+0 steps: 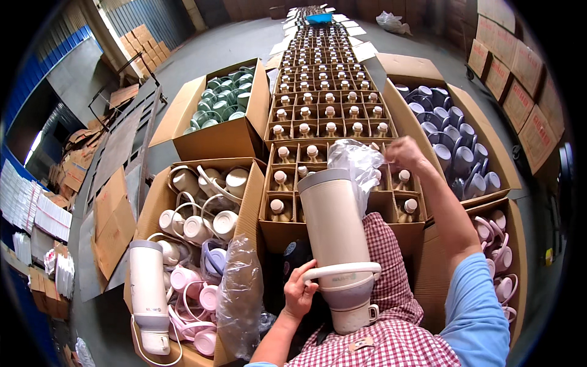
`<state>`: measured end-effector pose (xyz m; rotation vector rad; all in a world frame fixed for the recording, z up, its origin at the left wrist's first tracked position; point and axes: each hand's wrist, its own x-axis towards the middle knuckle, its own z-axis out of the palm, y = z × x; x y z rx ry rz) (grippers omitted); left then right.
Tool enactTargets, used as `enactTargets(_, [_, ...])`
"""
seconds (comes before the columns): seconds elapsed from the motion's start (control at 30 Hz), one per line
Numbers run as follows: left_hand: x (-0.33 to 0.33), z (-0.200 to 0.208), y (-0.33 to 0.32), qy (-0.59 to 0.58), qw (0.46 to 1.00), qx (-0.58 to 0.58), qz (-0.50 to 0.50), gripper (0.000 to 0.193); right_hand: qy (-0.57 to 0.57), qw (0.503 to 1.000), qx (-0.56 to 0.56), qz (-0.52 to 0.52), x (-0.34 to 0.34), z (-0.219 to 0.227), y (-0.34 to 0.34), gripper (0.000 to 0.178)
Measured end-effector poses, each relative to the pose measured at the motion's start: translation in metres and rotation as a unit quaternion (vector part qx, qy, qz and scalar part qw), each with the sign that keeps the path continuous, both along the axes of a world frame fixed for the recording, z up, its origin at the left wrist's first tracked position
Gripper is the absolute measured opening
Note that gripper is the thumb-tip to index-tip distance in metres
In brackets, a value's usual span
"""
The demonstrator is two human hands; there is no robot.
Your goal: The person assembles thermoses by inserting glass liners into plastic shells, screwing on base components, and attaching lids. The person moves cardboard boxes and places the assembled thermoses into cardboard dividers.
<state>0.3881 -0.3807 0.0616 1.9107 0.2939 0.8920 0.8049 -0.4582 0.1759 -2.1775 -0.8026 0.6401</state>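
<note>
L hand (pixel 299 292) gripping mug (pixel 333 223) by handle (pixel 345 269); R hand (pixel 406 153) hovering nr bag (pixel 356 158).
Mug slanting base-up in front of apron (pixel 391 344); L hand closing round handle, R half-curling, can't tell if pinching bag.

Tumbler (pixel 333 223) before bottles (pixel 331 129) (between boxes (pixel 220 145))

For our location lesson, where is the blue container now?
The blue container sits at top centre of the head view, on the far part of the divided carton row.
</note>
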Motion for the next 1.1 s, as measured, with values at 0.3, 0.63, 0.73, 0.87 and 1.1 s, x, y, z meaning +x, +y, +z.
enactTargets(0.3, [-0.007, 0.006, 0.005, 0.089, 0.995, -0.032, -0.035, 0.038, -0.249, 0.924, -0.142, 0.252, -0.138, 0.005, 0.131, 0.059])
enactTargets(0.63, [0.063, 0.060, 0.161, -0.146, 0.919, -0.354, -0.097, 0.078, -0.205, 0.896, 0.257, 0.298, -0.211, 0.078, 0.071, 0.029])
enactTargets(0.73, [0.112, 0.092, 0.139, -0.219, 0.758, -0.517, -0.332, 0.085, -0.143, 0.891, 0.282, 0.325, -0.201, 0.074, 0.073, 0.026])
enactTargets(0.87, [0.082, 0.132, 0.140, -0.184, 0.881, -0.216, -0.380, 0.096, 0.009, 0.858, 0.367, 0.358, -0.131, 0.022, 0.061, 0.052])
enactTargets(1.1, [0.098, 0.084, 0.184, -0.153, 0.937, -0.283, -0.135, 0.097, -0.070, 0.785, 0.449, 0.422, -0.174, 0.094, 0.087, 0.094])
